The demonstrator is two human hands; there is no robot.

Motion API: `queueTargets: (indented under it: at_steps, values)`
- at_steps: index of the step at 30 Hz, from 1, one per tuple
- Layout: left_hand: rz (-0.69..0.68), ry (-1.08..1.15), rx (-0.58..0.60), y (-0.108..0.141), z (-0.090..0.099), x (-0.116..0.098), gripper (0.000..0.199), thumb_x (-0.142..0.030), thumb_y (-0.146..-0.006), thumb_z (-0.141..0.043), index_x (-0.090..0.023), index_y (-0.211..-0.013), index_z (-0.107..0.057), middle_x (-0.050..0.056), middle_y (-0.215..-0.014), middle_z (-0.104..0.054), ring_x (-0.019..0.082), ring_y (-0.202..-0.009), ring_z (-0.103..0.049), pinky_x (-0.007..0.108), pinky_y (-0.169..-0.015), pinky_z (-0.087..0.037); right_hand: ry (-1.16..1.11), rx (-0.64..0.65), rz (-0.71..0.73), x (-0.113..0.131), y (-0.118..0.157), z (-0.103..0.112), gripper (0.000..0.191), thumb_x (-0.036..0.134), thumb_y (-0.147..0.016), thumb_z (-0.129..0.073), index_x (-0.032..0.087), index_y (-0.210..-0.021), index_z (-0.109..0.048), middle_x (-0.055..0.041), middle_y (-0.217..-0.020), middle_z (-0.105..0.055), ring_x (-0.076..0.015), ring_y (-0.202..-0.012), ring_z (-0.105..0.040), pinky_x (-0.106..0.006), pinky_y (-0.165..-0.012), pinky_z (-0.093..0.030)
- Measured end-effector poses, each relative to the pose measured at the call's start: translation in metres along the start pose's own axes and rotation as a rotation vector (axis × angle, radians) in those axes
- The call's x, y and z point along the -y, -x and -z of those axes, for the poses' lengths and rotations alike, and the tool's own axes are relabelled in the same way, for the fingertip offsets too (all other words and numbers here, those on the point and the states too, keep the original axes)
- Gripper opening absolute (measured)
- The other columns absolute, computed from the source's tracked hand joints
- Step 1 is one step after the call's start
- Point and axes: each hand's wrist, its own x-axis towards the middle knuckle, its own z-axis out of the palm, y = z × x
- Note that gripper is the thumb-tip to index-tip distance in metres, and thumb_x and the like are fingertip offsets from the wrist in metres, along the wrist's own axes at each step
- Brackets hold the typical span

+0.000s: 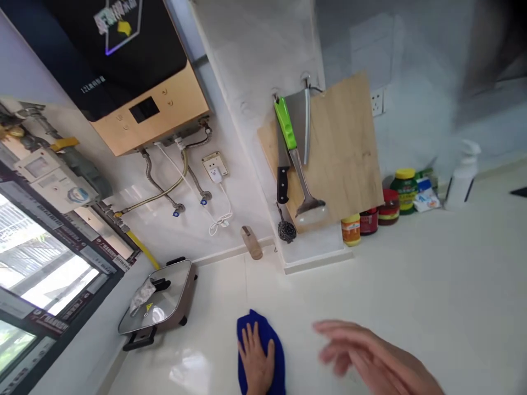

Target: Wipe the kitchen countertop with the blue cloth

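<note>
Blue cloth (265, 327) lies spread on the white bench (304, 296) at the lower middle of the view, under the left hand (258, 366). Left hand: palm down, fingers straight and parted, pressing on the cloth rather than gripping it. Right hand (362, 354): blurred, above or near the bench, fingers loosely bent and apart, no object seen in it. Handling estimate: cloth light, limp, not fragile; likely to slide or bunch on the glossy surface. Best hold: flat palm over the middle, or a pinch at the free upper edge. Whether damp: cannot tell. Containers: electric pan (181, 307), glass lid on, crumpled packet (143, 295) on top; interior obscured by glare. Brownish bottle (252, 242) leans by the wall, contents unclear. Orange jar (351, 230), two red jars (389, 207) and green jar (405, 192) all lidded, contents not readable. White pump bottle (463, 181) stands beyond; fill level not visible.
</note>
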Motion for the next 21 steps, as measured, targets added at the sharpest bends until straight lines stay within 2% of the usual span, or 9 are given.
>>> queueTargets:
  at_steps: [2, 3, 5, 7, 9, 11, 14, 18, 21]
  values:
    - [-0.096, 0.083, 0.07, 0.001, -0.016, -0.053, 0.071, -0.048, -0.094, -0.031, -0.013, -0.156, -0.026, 0.014, -0.165, -0.024, 0.033, -0.155, -0.01, 0.061, -0.126, -0.013, 0.098, -0.241, -0.115, -0.041, -0.016, -0.003, 0.053, 0.048, -0.099, -0.034, 0.032, -0.149, -0.044, -0.0107, -0.131, -0.065, -0.0272, -0.113, -0.066, -0.043, -0.089, -0.06]
    - [-0.139, 0.133, 0.098, 0.002, -0.022, -0.079, 0.07, -0.045, -0.094, -0.03, -0.013, -0.156, -0.023, 0.013, -0.166, -0.022, 0.031, -0.155, -0.01, 0.06, -0.126, -0.013, 0.185, -0.292, -0.104, -0.066, -0.022, -0.013, 0.058, 0.05, -0.098, -0.038, 0.029, -0.152, -0.038, -0.0113, -0.139, -0.06, -0.0282, -0.12, -0.063, -0.044, -0.094, -0.059]
    - [-0.238, 0.242, 0.159, 0.005, -0.033, -0.121, 0.069, -0.037, -0.095, -0.029, -0.012, -0.157, -0.016, 0.012, -0.167, -0.018, 0.025, -0.155, -0.009, 0.055, -0.128, -0.012, 0.389, -0.312, -0.008, -0.118, -0.027, -0.044, 0.064, 0.051, -0.095, -0.043, 0.024, -0.153, -0.036, -0.0134, -0.15, -0.048, -0.0319, -0.134, -0.051, -0.05, -0.104, -0.053]
    - [-0.308, 0.362, 0.215, 0.007, -0.037, -0.145, 0.068, -0.03, -0.094, -0.029, -0.011, -0.158, -0.013, 0.01, -0.168, -0.017, 0.02, -0.155, -0.013, 0.047, -0.129, -0.015, 0.554, -0.276, 0.062, -0.165, -0.022, -0.077, 0.06, 0.045, -0.096, -0.043, 0.025, -0.153, -0.037, -0.0123, -0.153, -0.045, -0.0334, -0.138, -0.046, -0.056, -0.107, -0.049]
    - [-0.313, 0.479, 0.255, 0.006, -0.034, -0.146, 0.066, -0.026, -0.093, -0.026, -0.012, -0.157, -0.018, 0.008, -0.166, -0.024, 0.015, -0.153, -0.022, 0.039, -0.128, -0.021, 0.678, -0.277, 0.122, -0.2, -0.012, -0.101, 0.054, 0.041, -0.097, -0.042, 0.029, -0.15, -0.041, -0.0107, -0.15, -0.05, -0.0338, -0.134, -0.051, -0.057, -0.103, -0.051]
    - [-0.25, 0.565, 0.246, 0.005, -0.023, -0.125, 0.063, -0.027, -0.094, -0.023, -0.013, -0.155, -0.027, 0.009, -0.163, -0.034, 0.015, -0.15, -0.031, 0.035, -0.125, -0.027, 0.75, -0.266, 0.206, -0.218, -0.002, -0.11, 0.056, 0.037, -0.096, -0.044, 0.027, -0.151, -0.04, -0.0122, -0.152, -0.047, -0.0351, -0.135, -0.049, -0.058, -0.103, -0.051]
    - [-0.108, 0.578, 0.101, 0.016, -0.001, -0.062, 0.063, -0.037, -0.095, -0.023, -0.013, -0.152, -0.034, 0.011, -0.161, -0.037, 0.019, -0.15, -0.032, 0.04, -0.126, -0.028, 0.784, -0.229, 0.216, -0.217, 0.004, -0.106, 0.061, 0.035, -0.095, -0.046, 0.023, -0.154, -0.035, -0.0151, -0.158, -0.037, -0.0374, -0.141, -0.041, -0.061, -0.108, -0.045]
    - [0.192, 0.488, -0.17, 0.055, 0.024, 0.038, 0.065, -0.045, -0.091, -0.028, -0.015, -0.147, -0.041, 0.009, -0.162, -0.038, 0.022, -0.152, -0.028, 0.044, -0.128, -0.022, 0.754, -0.101, 0.082, -0.195, -0.012, -0.095, 0.064, 0.048, -0.095, -0.046, 0.025, -0.154, -0.035, -0.0148, -0.163, -0.024, -0.0439, -0.148, -0.024, -0.073, -0.113, -0.028]
    - [0.447, 0.4, -0.28, 0.095, 0.025, 0.086, 0.071, -0.05, -0.086, -0.028, -0.014, -0.145, -0.042, 0.011, -0.158, -0.044, 0.026, -0.153, -0.025, 0.05, -0.127, -0.024, 0.692, 0.078, 0.038, -0.186, -0.022, -0.094, 0.074, 0.064, -0.09, -0.05, 0.026, -0.152, -0.039, -0.0145, -0.164, -0.022, -0.0488, -0.148, -0.018, -0.077, -0.113, -0.023]
